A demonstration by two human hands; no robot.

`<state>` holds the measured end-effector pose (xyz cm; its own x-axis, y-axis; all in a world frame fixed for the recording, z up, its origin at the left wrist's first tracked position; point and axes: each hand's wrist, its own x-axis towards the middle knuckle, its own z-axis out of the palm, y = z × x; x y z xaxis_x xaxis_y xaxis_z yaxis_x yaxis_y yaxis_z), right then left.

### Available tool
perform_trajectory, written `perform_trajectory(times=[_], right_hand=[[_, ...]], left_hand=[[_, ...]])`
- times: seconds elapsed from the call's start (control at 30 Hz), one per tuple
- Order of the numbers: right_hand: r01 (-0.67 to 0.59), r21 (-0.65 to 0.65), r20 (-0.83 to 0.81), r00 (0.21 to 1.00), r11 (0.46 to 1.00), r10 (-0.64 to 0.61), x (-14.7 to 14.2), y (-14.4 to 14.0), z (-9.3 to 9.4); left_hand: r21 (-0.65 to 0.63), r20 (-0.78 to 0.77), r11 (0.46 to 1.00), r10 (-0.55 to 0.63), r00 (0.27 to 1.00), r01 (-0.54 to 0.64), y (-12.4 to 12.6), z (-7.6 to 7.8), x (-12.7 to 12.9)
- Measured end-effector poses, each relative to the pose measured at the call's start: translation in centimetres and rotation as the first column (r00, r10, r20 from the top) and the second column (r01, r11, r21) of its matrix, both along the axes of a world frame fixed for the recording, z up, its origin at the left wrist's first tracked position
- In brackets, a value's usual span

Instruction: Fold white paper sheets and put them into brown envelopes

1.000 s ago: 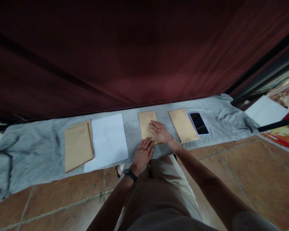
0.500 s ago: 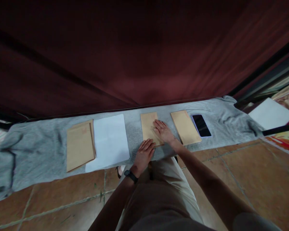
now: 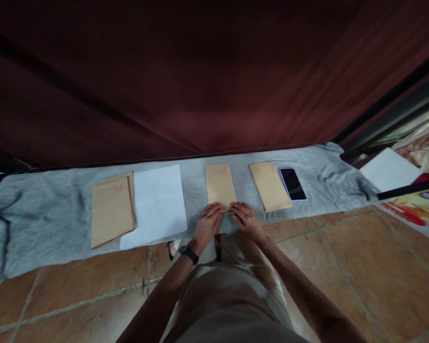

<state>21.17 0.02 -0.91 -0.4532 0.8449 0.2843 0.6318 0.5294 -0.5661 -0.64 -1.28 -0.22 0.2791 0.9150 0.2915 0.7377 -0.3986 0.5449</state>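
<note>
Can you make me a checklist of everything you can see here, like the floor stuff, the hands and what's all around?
Surface: grey cloth spread on a tiled floor.
Job's things: middle brown envelope, lying flat.
Clutter: envelope stack, white paper, second envelope, black phone.
Grips: left hand and right hand, flat, fingertips at the middle envelope's near edge.
Cables: nothing seen.
Surroundings: dark red curtain behind.

You're in a lived-in room, likely a home, not a workshop. Terracotta tiled floor (image 3: pixel 361 267), heavy dark red curtain (image 3: pixel 200 81) across the back, rumpled grey cloth (image 3: pixel 50 219) laid along its foot as a makeshift work surface. Tan paper envelopes (image 3: pixel 219 185), a white paper sheet (image 3: pixel 157 202) and a black smartphone (image 3: pixel 292 183) lie on it.
</note>
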Motion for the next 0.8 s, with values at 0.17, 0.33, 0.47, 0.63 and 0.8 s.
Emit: perform_trajectory(times=[0.17,0.33,0.47,0.63,0.8], right_hand=[[0.093,-0.034,-0.085,0.992,0.995,-0.095,-0.4,0.5,-0.5],[0.199,-0.047,-0.088,0.975,0.979,-0.202,-1.1,0.9,-0.7],[0.241,-0.045,-0.086,0.966,0.970,-0.244,-1.4,1.2,-0.9],[0.273,-0.039,-0.080,0.958,0.961,-0.275,-1.7,1.3,-0.9],[0.298,-0.041,-0.027,0.954,0.954,-0.299,-2.1,1.2,-0.5]], left_hand=[[-0.011,0.050,0.999,0.034,0.998,-0.034,0.0,0.0,0.0],[-0.023,0.062,0.996,0.092,0.994,-0.090,0.0,0.0,0.1],[-0.027,0.052,0.994,0.106,0.993,-0.105,0.1,0.1,0.2],[-0.026,0.036,0.992,0.126,0.991,-0.125,0.3,-0.1,0.2],[-0.016,0.014,0.990,0.141,0.990,-0.141,0.4,-0.2,0.3]])
